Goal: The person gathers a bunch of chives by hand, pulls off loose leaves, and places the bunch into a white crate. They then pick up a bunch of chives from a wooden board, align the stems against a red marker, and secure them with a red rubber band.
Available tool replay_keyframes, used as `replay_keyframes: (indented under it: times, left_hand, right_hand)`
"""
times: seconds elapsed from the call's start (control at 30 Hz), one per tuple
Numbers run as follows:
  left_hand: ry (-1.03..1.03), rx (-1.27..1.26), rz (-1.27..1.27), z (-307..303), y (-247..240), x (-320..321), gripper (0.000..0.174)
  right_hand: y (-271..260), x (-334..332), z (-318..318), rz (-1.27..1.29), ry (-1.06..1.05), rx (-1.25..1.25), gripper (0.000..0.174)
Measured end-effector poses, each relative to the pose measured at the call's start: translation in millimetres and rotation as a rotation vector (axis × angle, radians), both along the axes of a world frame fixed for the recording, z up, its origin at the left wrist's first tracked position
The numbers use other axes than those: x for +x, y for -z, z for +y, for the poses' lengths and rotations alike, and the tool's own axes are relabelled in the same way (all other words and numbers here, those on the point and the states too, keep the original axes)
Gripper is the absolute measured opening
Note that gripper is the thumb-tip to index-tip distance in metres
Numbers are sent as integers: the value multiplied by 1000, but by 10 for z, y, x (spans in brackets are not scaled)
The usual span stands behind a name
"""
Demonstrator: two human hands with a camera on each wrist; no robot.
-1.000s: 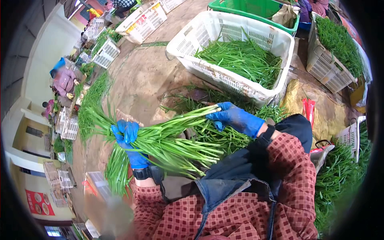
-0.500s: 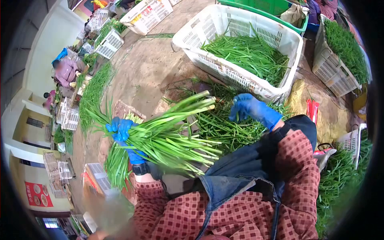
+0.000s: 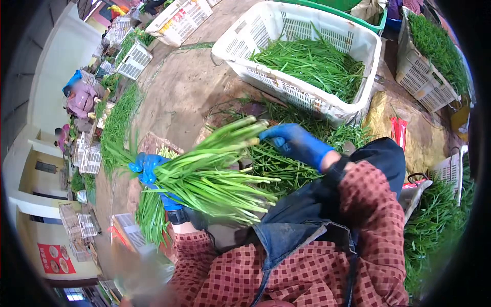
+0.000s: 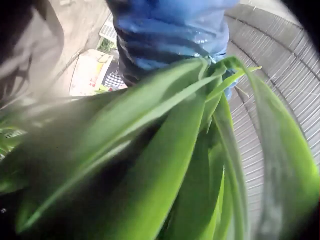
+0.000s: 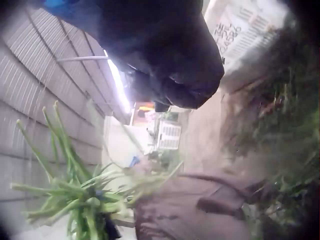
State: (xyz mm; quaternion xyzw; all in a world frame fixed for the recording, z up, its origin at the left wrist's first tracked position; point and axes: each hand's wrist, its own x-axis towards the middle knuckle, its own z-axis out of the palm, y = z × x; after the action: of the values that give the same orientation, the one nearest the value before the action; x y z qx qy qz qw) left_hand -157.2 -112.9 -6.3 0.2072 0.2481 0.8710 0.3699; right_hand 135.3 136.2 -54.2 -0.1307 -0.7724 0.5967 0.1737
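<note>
A bunch of garlic chives (image 3: 215, 176) lies across the front of the body, pale cut stem ends to the right. My left hand (image 3: 148, 169), in a blue rubber glove, grips it near the leafy end. Broad flat leaves (image 4: 170, 160) spill below that glove in the left wrist view. My right hand (image 3: 296, 146), also gloved in blue, has bent fingers, its fingertips right at the upper stem ends. In the right wrist view the right glove (image 5: 160, 55) is dark above the splayed stem ends (image 5: 75, 195); I cannot tell whether it pinches a stem.
A white plastic crate (image 3: 302, 94) holding cut greens stands ahead. Loose greens (image 3: 286, 171) litter the ground before it. More greens fill a crate (image 3: 427, 84) at far right and a pile (image 3: 434, 230) beside the right arm. People (image 3: 82, 100) work by crates at left.
My right hand left the stem ends, drew back to the right, then returned to them. The bunch stayed in my left hand; its upper stems fanned upward.
</note>
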Motion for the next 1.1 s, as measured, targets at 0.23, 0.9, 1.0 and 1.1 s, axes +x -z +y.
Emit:
replay_keyframes:
  times: [0.23, 0.9, 1.0, 1.1]
  left_hand:
    - [-96, -114, -11, -60, -50, 3, 29]
    - [-383, -491, -36, -106, -134, 297, 29]
    - [-633, -509, 271, 78, -288, 487, 19]
    - [-680, -360, 271, 77, -32, 125, 20]
  right_hand:
    - [7, 119, 45, -207, 61, -215, 65]
    - [331, -249, -13, -302, 300, -555, 30]
    - [267, 196, 245, -864, 61, 433, 41]
    - [64, 231, 195, -306, 69, 33, 58]
